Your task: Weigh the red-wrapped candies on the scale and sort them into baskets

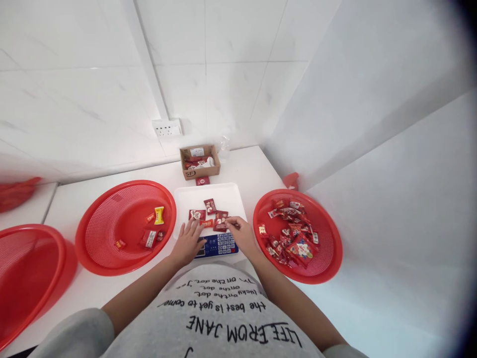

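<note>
A white scale (219, 195) with a blue keypad (219, 244) stands at the table's front middle. Several red candy packets (208, 214) lie on its tray. My left hand (188, 241) rests at the tray's front edge, fingers stretched out over the nearest packets. My right hand (241, 233) is beside it, its fingertips pinched on a red packet (221, 224) at the tray's front right. A red basket (297, 233) on the right holds a heap of red packets. A second red basket (124, 226) on the left holds a few packets, one of them yellow (159, 215).
A small cardboard box (200, 161) with red packets stands behind the scale near the wall, a loose packet (202, 181) in front of it. A third red basket (26, 271) sits at the far left. White tiled walls enclose the back and right; a socket (167, 128) is on the wall.
</note>
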